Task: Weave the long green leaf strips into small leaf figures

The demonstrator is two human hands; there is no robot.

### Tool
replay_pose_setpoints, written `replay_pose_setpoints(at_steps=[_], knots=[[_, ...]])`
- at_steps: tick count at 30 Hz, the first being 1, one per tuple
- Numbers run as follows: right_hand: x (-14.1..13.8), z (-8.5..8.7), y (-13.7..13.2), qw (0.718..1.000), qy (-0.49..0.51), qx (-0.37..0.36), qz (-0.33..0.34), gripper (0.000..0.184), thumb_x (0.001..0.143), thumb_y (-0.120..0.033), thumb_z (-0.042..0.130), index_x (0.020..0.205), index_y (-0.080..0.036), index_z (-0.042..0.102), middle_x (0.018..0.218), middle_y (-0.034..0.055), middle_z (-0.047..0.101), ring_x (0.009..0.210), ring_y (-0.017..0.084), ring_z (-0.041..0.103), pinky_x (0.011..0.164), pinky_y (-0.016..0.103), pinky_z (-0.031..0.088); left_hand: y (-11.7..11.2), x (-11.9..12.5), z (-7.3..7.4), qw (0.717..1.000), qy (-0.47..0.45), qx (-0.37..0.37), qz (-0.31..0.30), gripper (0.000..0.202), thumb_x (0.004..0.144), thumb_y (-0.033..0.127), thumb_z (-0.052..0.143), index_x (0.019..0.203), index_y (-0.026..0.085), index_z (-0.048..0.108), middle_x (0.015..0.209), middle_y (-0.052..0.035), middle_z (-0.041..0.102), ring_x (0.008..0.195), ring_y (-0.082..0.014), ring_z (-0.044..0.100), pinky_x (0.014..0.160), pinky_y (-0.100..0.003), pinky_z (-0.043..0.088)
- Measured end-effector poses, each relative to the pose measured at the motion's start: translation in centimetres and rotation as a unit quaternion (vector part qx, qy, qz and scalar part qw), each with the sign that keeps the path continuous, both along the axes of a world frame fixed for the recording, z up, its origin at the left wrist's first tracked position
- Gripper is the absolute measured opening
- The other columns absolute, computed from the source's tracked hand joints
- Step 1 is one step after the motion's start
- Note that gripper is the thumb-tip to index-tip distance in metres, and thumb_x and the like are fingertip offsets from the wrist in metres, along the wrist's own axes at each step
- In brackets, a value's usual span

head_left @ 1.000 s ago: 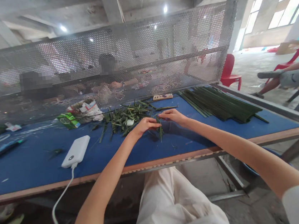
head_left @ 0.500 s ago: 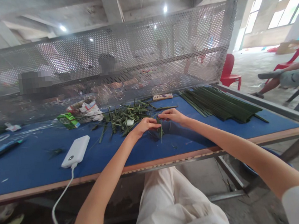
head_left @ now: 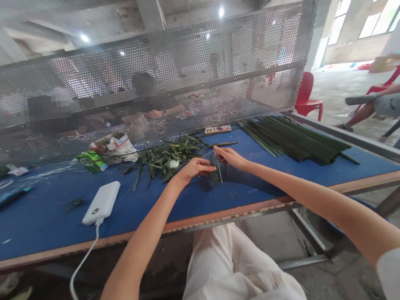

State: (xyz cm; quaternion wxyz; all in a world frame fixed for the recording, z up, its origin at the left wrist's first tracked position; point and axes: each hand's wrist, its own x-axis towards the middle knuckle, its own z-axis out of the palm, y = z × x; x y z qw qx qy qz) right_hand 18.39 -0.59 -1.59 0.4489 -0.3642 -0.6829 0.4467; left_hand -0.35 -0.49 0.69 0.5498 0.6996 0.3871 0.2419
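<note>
Leaf strips (head_left: 168, 159) lay heaped on the blue desk (head_left: 50, 229) in the head view, and the action was right at the front of that heap! The right hand (head_left: 232, 158) had its fingertips (head_left: 216, 151) pinched on one thin green strip (head_left: 219, 172), which stood nearly upright above the desk. The left hand (head_left: 195, 168) hung just beside it, fingers curled inward, close to that strip, though from this angle I couldn't tell whether it was touching. So the hands were near each other, not clasped together. Below them sat a small clump of dark leaf (head_left: 208, 179).

Over to the right, a long bundle of darker strips (head_left: 293, 142) lay side by side on the desk, well apart from the heap. Beyond the heap were crumpled wrappers (head_left: 113, 150) and a green packet (head_left: 91, 161), and nearer the person a white power bank (head_left: 101, 202) trailed its cable (head_left: 74, 284) off the desk edge.

As for containers, a blue basin (head_left: 352, 202) showed under the desk, mostly hidden behind the right arm (head_left: 317, 194), its contents out of sight. Behind a perforated metal screen (head_left: 141, 79), two blurred co-workers (head_left: 144, 86) sat at work.
</note>
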Motion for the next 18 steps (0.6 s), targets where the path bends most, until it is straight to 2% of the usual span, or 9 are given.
replay_pose_setpoints(at_steps=[3,8,14,18], knots=[[-0.01,-0.20,0.14,0.999,-0.012,0.040,0.006,0.059,0.074,-0.077,0.051,0.064,-0.021,0.036,0.058,-0.0058,0.030,0.055,0.009,0.029,0.051,0.024,0.024,-0.19,-0.07,0.14,1.000,0.005,-0.003,-0.006,0.040,0.056,0.036,0.083,0.048,0.015,0.050,0.053,0.0048,0.046,0.053,-0.0078,0.046,0.060,-0.024,0.041],[0.13,-0.06,0.02,0.996,-0.041,0.082,0.008,0.057,0.078,-0.075,0.049,0.061,-0.021,0.038,0.058,-0.0043,0.034,0.058,0.010,0.032,0.054,0.025,0.026,-0.23,-0.13,0.21,1.000,0.009,-0.004,-0.014,0.044,0.055,0.037,0.083,0.048,0.015,0.045,0.051,0.0066,0.040,0.051,-0.0067,0.042,0.058,-0.023,0.040],[0.15,-0.20,0.44,0.998,-0.019,0.053,0.040,0.058,0.074,-0.075,0.053,0.061,-0.021,0.039,0.056,-0.0055,0.034,0.053,0.008,0.029,0.052,0.025,0.025,-0.18,-0.11,0.19,1.000,0.005,-0.012,-0.021,0.043,0.055,0.037,0.084,0.048,0.015,0.047,0.051,0.0064,0.042,0.051,-0.0063,0.043,0.057,-0.023,0.039],[0.00,-0.43,0.59,0.999,0.012,0.025,0.024,0.056,0.075,-0.073,0.055,0.063,-0.021,0.038,0.056,-0.0063,0.033,0.052,0.007,0.028,0.050,0.024,0.024,0.36,-0.26,-0.27,1.000,-0.019,-0.022,-0.005,0.039,0.056,0.035,0.084,0.052,0.014,0.051,0.054,0.0050,0.048,0.053,-0.0073,0.048,0.058,-0.023,0.040]])
